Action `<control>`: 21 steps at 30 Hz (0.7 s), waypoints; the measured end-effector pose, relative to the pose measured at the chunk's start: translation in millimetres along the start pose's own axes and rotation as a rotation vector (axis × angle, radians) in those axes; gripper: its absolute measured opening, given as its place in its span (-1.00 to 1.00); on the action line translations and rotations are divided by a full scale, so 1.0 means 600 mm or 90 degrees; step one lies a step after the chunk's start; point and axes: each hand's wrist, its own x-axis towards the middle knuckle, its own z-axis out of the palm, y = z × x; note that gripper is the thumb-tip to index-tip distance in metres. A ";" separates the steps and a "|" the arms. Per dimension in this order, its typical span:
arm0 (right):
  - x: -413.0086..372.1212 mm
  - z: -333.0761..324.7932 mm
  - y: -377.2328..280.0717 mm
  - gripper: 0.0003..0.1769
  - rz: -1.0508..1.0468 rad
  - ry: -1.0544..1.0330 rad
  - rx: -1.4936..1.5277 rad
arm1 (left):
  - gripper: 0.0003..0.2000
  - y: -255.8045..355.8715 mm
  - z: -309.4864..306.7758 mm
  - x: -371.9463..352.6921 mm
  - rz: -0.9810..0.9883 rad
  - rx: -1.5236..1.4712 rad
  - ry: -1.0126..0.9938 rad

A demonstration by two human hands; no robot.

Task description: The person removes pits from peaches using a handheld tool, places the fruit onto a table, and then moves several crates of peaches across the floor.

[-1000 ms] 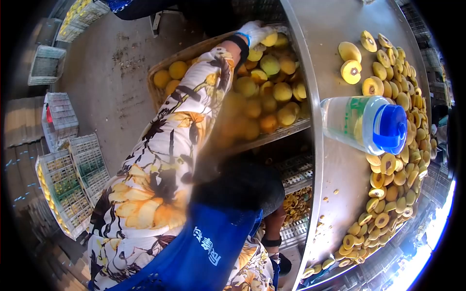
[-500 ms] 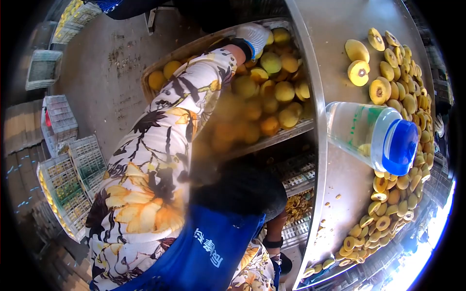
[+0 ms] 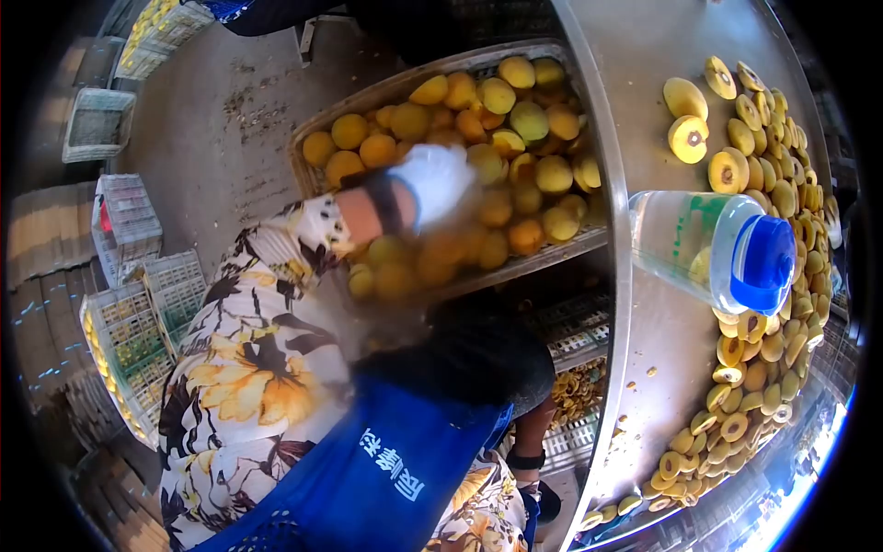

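My left hand (image 3: 438, 187), in a white glove with a dark band at the wrist, is over the near left part of a crate (image 3: 296, 152) of whole yellow peaches (image 3: 554, 173). Motion smears its fingers, so I cannot make out whether a peach is in them. A floral sleeve (image 3: 248, 368) covers that arm. My right hand is out of sight. To the right, on the metal table (image 3: 635, 368), lies a long heap of halved peaches (image 3: 782, 198), several with the cut face up. A clear bottle (image 3: 676, 241) with a blue lid (image 3: 765, 262) lies or leans beside the heap.
The table's raised metal edge (image 3: 602, 120) runs along the crate's right end. Below the table, a slatted crate (image 3: 578, 391) holds small brownish pieces. More plastic crates (image 3: 147, 317) stand at the left on the floor. A blue apron (image 3: 405, 460) covers my lap.
My left hand has drawn back from the crate's far side toward my body, down and left in the view. The peaches it covered now show. The view has shifted slightly.
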 end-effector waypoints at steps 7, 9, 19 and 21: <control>0.011 0.004 -0.010 -0.74 -0.028 0.016 -0.010 | -0.60 0.026 0.038 -0.061 -0.001 0.012 0.264; 0.013 0.001 -0.024 -0.77 -0.050 0.026 -0.025 | -0.60 0.030 0.074 -0.065 0.040 0.072 0.320; 0.026 -0.002 -0.038 -0.76 -0.065 0.010 -0.047 | -0.48 -0.020 -0.017 0.067 -0.038 -0.223 0.486; 0.026 0.002 -0.030 -0.76 -0.066 0.003 -0.048 | -0.50 -0.020 -0.039 0.147 -0.062 -0.205 0.474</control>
